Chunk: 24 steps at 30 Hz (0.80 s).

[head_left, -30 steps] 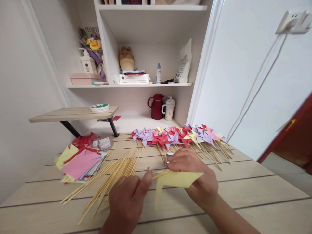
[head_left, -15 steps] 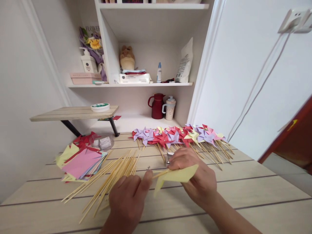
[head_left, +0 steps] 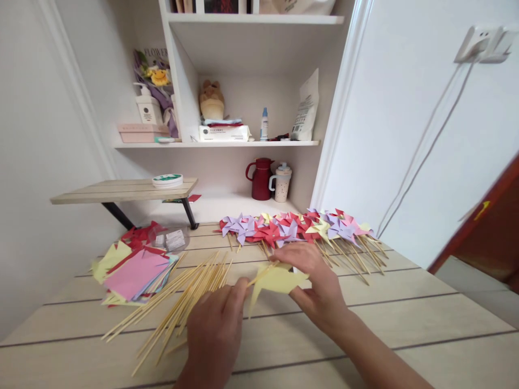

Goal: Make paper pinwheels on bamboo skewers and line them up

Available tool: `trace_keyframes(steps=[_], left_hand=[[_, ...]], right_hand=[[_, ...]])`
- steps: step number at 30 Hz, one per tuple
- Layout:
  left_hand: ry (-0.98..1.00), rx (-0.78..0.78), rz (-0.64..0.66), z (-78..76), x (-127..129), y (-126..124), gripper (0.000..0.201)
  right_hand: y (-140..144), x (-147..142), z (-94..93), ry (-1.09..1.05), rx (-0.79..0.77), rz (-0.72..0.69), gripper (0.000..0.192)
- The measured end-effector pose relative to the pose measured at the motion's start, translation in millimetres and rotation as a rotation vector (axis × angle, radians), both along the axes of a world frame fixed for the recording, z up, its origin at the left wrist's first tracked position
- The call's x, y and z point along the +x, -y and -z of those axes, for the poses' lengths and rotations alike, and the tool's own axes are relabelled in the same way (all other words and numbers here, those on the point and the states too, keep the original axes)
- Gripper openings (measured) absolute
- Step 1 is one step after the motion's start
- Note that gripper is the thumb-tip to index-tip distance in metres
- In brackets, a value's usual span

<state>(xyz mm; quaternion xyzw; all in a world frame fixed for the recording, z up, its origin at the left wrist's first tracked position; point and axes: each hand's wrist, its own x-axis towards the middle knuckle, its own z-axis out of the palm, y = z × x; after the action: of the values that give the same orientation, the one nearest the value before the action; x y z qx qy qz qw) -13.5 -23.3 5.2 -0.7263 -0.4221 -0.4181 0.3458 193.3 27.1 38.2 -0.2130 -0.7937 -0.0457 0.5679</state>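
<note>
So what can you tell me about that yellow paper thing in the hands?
The yellow paper pinwheel is pale yellow and looks like thin craft paper, folded into pointed flaps, one hanging down at its left. It is held just above the wooden table, in front of the row of finished pinwheels. The right hand grips it from above and behind. The left hand pinches a thin wooden stick that meets the paper near its top. How they are joined cannot be seen.

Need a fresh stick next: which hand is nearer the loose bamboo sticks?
Left. The left hand lies at the edge of the bamboo sticks; the right hand is farther off.
</note>
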Motion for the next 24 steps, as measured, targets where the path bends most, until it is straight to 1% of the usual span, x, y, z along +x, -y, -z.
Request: trace_keyframes(steps=[4,6,8,10,12,16,18,21,24], left_hand=[[0.056,-0.033,-0.032,-2.3,-0.5,-1.9,0.019],[0.098,-0.041,-0.032,-2.6,-0.5,-2.6,0.021],[0.152,-0.061,-0.019,-1.4,-0.8,-3.3,0.024],[0.242,-0.112,0.019,0.6,-1.5,-3.7,0.028],[0.401,-0.251,0.078,2.1,-1.7,-3.5,0.031],[0.841,-0.72,0.257,0.5,1.8,-1.8,0.039],[1.019,-0.894,0.378,-1.6,4.9,-1.8,0.045],[1.201,-1.046,0.529,-4.4,8.0,-3.5,0.051],[1.296,-1.097,0.579,-6.3,7.9,-5.8,0.051]], right_hand=[[-3.5,-0.8,4.9,-0.001,-0.003,0.071,0.046],[-6.4,-0.7,7.8,-0.013,-0.01,0.086,0.049],[-9.0,-0.4,10.4,-0.03,-0.024,0.098,0.051],[-10.7,-0.3,12.5,-0.042,-0.041,0.106,0.054],[-11.3,-0.4,13.9,-0.042,-0.054,0.105,0.056],[-10.8,-0.8,15.4,-0.033,-0.069,0.11,0.055],[-10.5,-1.1,15.6,-0.033,-0.078,0.115,0.054],[-10.6,-1.3,16.1,-0.051,-0.103,0.118,0.051],[-12.1,-1.6,18.0,-0.124,-0.21,0.139,0.046]])
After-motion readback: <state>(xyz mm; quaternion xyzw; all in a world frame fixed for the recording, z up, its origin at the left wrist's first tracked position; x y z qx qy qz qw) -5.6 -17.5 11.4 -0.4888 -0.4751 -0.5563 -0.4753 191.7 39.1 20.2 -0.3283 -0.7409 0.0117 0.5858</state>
